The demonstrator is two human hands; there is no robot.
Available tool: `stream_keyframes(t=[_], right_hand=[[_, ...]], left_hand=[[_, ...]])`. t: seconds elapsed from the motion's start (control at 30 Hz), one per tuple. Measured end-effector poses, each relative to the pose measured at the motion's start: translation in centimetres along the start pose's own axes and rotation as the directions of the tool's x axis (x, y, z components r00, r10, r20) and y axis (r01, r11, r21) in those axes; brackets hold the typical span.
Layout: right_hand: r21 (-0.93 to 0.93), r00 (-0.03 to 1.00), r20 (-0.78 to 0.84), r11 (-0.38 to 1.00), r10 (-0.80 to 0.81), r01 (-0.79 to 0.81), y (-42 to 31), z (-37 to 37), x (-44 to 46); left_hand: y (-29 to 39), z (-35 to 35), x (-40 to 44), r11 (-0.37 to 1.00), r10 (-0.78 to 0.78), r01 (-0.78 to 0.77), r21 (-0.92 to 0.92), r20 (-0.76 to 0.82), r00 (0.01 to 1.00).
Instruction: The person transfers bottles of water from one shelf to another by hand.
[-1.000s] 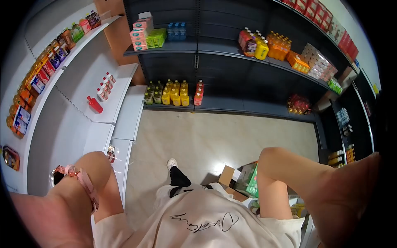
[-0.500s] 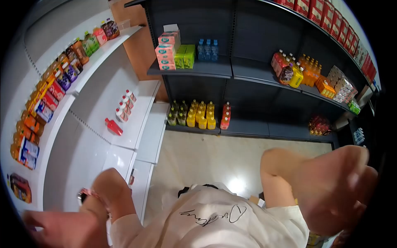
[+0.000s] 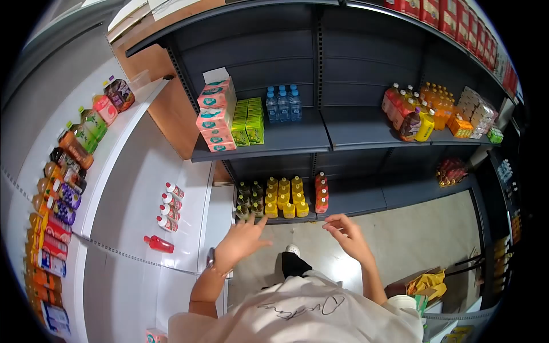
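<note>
My left hand (image 3: 242, 242) is stretched forward, fingers spread, with nothing in it. Beyond its fingertips stand dark green bottles (image 3: 243, 200) and yellow bottles (image 3: 284, 197) on the low dark shelf; whether the fingertips touch any of them I cannot tell. My right hand (image 3: 347, 235) hovers over the floor, empty, its fingers loosely bent and apart. Closest to it is a row of red bottles (image 3: 321, 194) at the end of the yellow group.
Above, the dark shelf (image 3: 269, 147) carries pink tissue boxes (image 3: 216, 120), green packs (image 3: 247, 123), blue water bottles (image 3: 283, 106) and mixed drinks. White shelves at left hold a lying red bottle (image 3: 159, 244). A cardboard box with yellow packaging (image 3: 428, 284) stands low at right.
Both hands have moved inward from the lower sides to in front of my body. My view has come nearer to the dark shelves, and a foot now shows below.
</note>
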State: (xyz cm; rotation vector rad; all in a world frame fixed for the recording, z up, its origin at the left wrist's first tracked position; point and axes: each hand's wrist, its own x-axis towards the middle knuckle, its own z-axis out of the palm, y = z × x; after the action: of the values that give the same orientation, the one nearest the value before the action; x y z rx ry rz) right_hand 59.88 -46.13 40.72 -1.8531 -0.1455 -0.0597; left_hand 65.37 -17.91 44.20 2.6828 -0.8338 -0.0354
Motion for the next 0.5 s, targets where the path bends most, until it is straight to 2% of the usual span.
stream_keyframes(t=[0.03,0.07,0.1,0.13,0.17,0.2,0.27,0.3,0.33,0.4,0.47,0.5], right_hand=[[-0.142,0.999,0.027,0.989,0.034,-0.030,0.9,0.0,2.1],[-0.134,0.999,0.025,0.991,0.025,-0.022,1.9,0.2,4.2],[-0.214,0.998,0.042,0.976,0.036,-0.026,2.9,0.6,6.2],[-0.293,0.997,0.057,0.956,0.047,-0.029,3.1,0.8,8.6],[-0.282,0.999,0.034,0.959,0.033,-0.022,2.8,1.2,10.8],[-0.283,0.999,0.034,0.959,0.042,-0.030,2.8,1.8,13.3],[-0.125,0.990,0.125,0.991,0.059,-0.044,4.1,3.4,18.6],[-0.129,0.988,0.131,0.990,0.079,-0.062,5.0,3.8,21.0],[-0.208,0.985,0.159,0.978,0.062,-0.028,5.8,4.0,23.6],[-0.288,0.980,0.187,0.958,0.064,-0.008,5.5,4.0,27.5],[-0.222,0.986,0.163,0.975,0.014,0.023,4.7,4.0,30.4],[-0.111,0.988,0.154,0.993,-0.013,0.031,4.7,4.2,31.7]], left_hand=[[-1.8,0.5,2.1,0.974,-0.217,0.218,0.053,0.478,0.851],[-3.5,1.3,4.2,0.974,-0.222,0.219,0.063,0.473,0.853],[-4.9,2.2,6.3,0.999,-0.016,0.028,-0.038,0.290,0.957],[-5.8,2.0,8.5,0.979,0.190,-0.182,-0.096,0.079,0.979],[-6.5,1.8,10.6,0.972,0.173,-0.154,-0.177,0.097,0.980],[-7.8,1.7,12.5,0.971,0.174,-0.153,-0.184,0.102,0.979],[-10.7,2.0,16.5,0.979,0.133,-0.098,-0.180,0.194,0.972],[-11.1,1.5,18.1,0.990,0.068,-0.044,-0.136,0.177,0.982],[-12.4,1.9,20.1,0.994,0.072,-0.063,-0.092,0.097,0.993],[-14.1,2.1,23.1,0.962,0.097,-0.099,-0.256,-0.019,0.995],[-17.0,3.4,26.5,0.858,0.111,-0.168,-0.486,-0.144,0.983],[-18.0,2.9,27.8,0.861,0.078,-0.157,-0.484,-0.179,0.981]])
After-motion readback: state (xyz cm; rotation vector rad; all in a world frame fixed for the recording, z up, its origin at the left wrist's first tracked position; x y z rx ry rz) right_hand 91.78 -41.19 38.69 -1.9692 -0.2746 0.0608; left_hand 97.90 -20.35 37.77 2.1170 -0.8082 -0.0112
